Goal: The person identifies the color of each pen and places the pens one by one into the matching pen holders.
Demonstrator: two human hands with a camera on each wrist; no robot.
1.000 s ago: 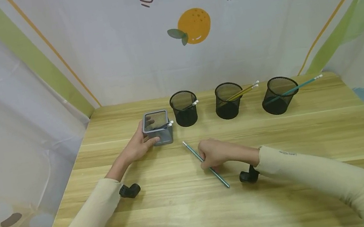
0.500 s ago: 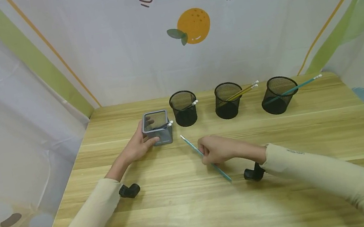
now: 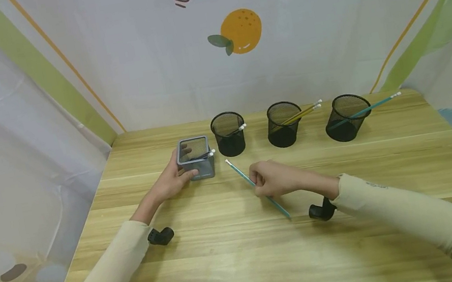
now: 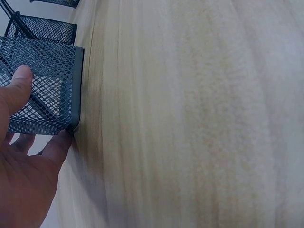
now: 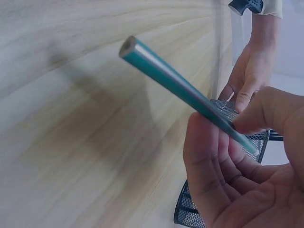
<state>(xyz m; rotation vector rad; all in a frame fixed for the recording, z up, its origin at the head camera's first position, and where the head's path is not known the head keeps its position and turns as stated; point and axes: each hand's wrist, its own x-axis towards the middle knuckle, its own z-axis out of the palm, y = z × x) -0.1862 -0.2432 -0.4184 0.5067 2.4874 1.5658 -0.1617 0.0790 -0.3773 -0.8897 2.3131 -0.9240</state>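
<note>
My left hand (image 3: 168, 183) grips a grey square mesh pen holder (image 3: 204, 170) at its left side, thumb in front and fingers behind. Two dark pencils with white erasers (image 3: 211, 153) lean inside that holder. Between thumb and fingertips, my right hand (image 3: 279, 177) pinches a teal pencil (image 5: 173, 85) around its middle. The pencil slants, its white eraser end (image 3: 228, 161) pointing toward the pen holders and its flat, unsharpened end toward me. In the right wrist view its shadow falls on the table below.
Three round black mesh pen holders line the back: one with dark pencils (image 3: 231, 146), one with yellow pencils (image 3: 283, 137), and a tilted one (image 3: 343, 132) with a teal pencil (image 3: 377, 104). A printed white curtain (image 3: 162, 82) hangs behind the wooden table (image 3: 229, 270).
My right hand has raised the teal pencil off the table and moved slightly away from me and to the right. My left hand and the grey pen holder have stayed put.
</note>
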